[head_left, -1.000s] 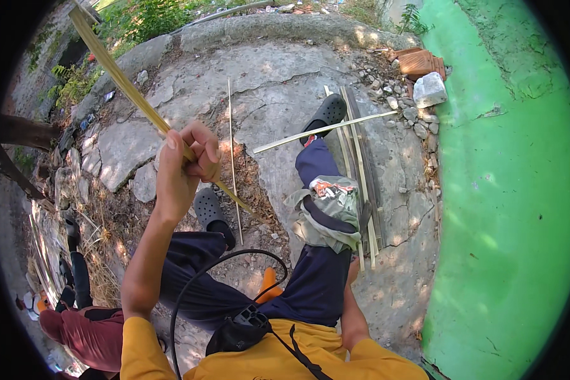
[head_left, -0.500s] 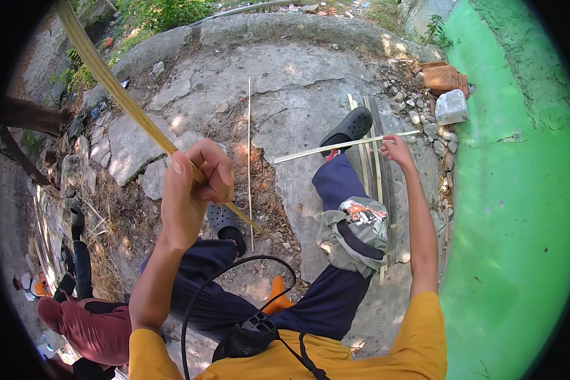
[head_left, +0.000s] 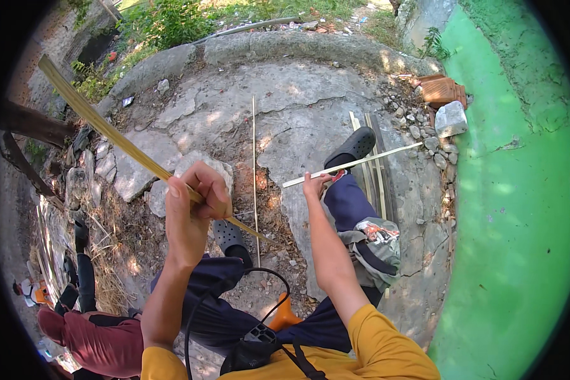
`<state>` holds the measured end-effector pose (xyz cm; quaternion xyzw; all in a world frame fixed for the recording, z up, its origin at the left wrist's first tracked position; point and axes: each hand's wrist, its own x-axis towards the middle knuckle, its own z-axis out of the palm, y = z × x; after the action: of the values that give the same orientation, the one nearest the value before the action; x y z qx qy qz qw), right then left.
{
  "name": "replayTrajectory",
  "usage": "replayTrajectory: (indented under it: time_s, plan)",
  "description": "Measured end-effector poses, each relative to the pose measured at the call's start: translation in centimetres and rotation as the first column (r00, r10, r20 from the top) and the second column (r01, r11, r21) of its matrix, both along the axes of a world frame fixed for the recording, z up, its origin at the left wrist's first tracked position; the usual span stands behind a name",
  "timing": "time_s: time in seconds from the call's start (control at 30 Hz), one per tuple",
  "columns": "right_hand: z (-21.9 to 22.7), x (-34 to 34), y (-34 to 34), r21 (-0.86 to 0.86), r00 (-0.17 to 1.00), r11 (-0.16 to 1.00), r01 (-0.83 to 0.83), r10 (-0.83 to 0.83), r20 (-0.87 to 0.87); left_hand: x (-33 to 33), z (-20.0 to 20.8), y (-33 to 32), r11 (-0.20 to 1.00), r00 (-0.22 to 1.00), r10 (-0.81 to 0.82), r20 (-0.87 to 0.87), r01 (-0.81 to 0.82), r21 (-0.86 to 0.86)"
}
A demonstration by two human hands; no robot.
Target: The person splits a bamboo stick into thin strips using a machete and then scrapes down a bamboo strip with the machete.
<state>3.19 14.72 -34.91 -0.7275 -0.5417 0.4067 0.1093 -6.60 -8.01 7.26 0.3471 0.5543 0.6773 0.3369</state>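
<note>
My left hand point(head_left: 196, 215) is closed around a long yellowish bamboo strip point(head_left: 107, 130), which slants from the upper left down past my fist to a thin tip near the ground. Over my outstretched leg, my right hand point(head_left: 315, 183) grips a straight pale bamboo strip point(head_left: 377, 158) close to its left end; the strip reaches right across my shin, just below the dark clog point(head_left: 358, 144). A grey cloth with a dark band point(head_left: 377, 248) lies over my knee. On the ground between my feet is a thin pale strip point(head_left: 255, 164).
Several long strips point(head_left: 380, 183) lie under and beside my right leg. Rubble, a pale block point(head_left: 451, 119) and brown tiles point(head_left: 442, 90) line the green surface point(head_left: 513, 221) on the right. Another person in a maroon garment point(head_left: 101, 335) sits at lower left. An orange object point(head_left: 285, 313) stands between my thighs.
My right hand has moved left along the pale strip, from near its right end to near its left end. My left hand keeps its hold on the yellowish strip. The view has shifted slightly.
</note>
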Motion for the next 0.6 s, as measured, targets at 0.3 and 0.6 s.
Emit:
replayTrajectory:
  time_s: [0.3,0.6]
  plan:
    - [3.7,-1.3,5.1,-0.159,0.388,0.848,0.505,-0.388,-0.836,0.6,0.9,0.3,0.999,1.0,-0.002,-0.003,0.002,0.04]
    - [23.0,7.7,15.7,-0.006,0.672,0.993,0.122,-0.087,-0.735,0.7,0.4,0.8,0.989,0.998,-0.041,-0.055,0.049,0.141]
